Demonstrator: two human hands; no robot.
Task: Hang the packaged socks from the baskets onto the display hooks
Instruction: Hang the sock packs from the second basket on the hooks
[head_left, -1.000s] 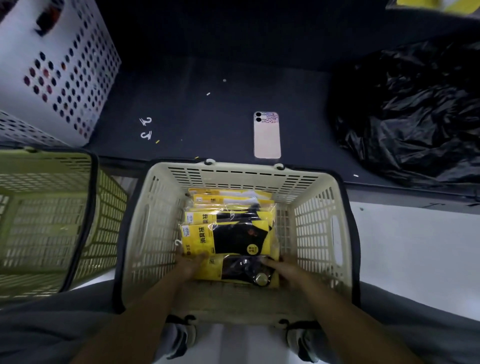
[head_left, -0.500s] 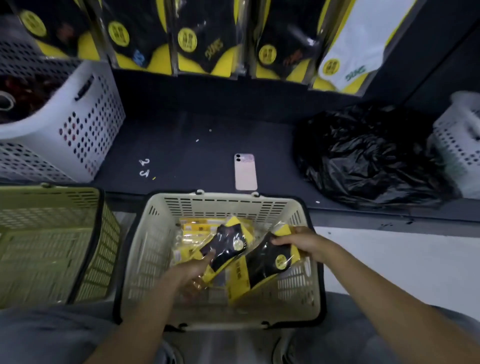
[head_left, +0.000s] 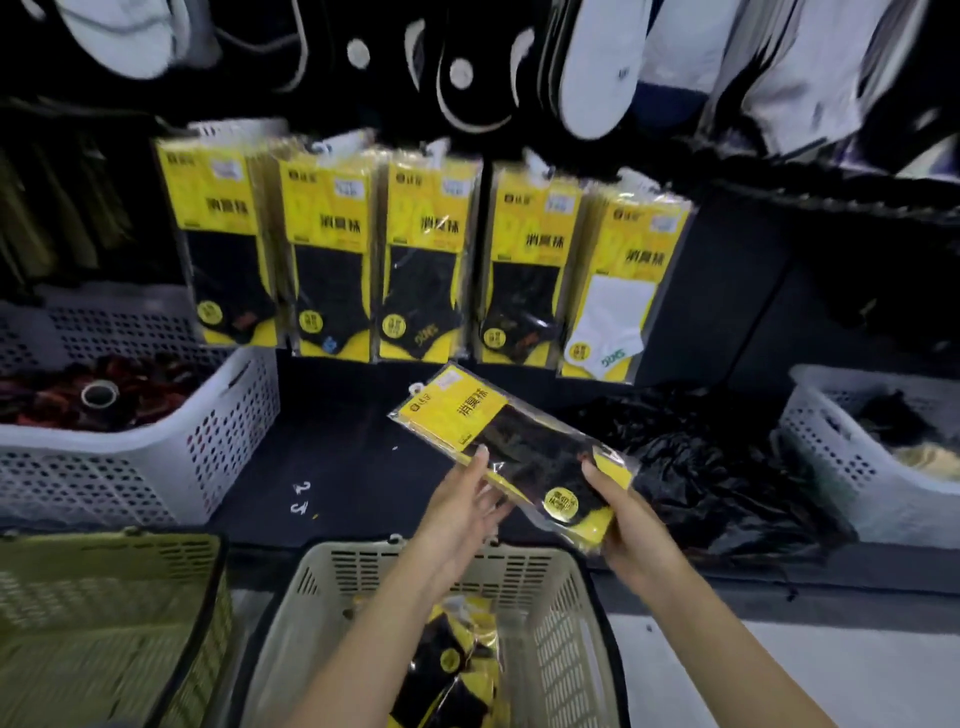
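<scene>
Grasped by right hand (head_left: 631, 525), steadied by flat left hand (head_left: 462, 512): yellow-and-black cellophane sock packet (head_left: 498, 421), just below hung packet row (head_left: 426, 260); white tab (head_left: 415, 388) is best turned upward.

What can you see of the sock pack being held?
The sock pack is a clear sleeve with a yellow card, black socks, a round yellow sticker and a white hook on top. It is tilted, hook end up-left, below the hung packs. The right hand grips its lower end; the left hand touches its near edge.
</scene>
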